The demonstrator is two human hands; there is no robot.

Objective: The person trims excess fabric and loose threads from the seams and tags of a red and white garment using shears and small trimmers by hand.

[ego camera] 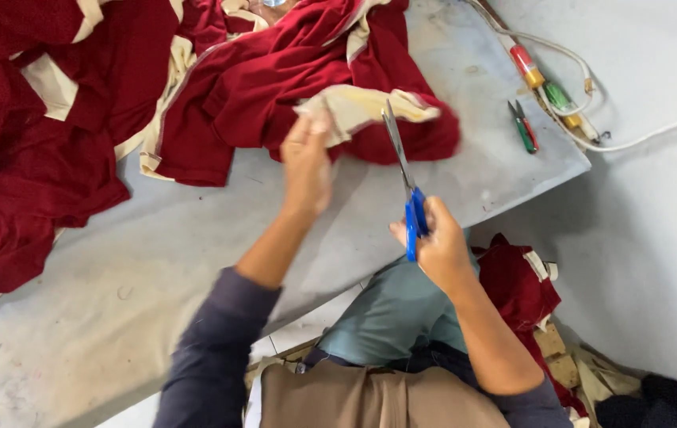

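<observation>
L hand [307,162] pinches cream trim [354,107] of red garment [275,79]; R hand [437,242] grips scissors [402,170], blades at trim. Better w/ trim taut, cutting close to the seam.

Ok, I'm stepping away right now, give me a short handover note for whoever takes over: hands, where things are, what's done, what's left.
Left hand: pinches the cream trim of a dark red garment, holding it up off the grey table.
Right hand: grips the blue-handled scissors, blades pointing up at the trim.
Elsewhere: more red garments heaped on the table's left; small snips near the cables at the far right; red and cream pieces on the floor by the right knee.
Done: cannot tell how much is cut.
Left: the trim in hand, apparently.
</observation>
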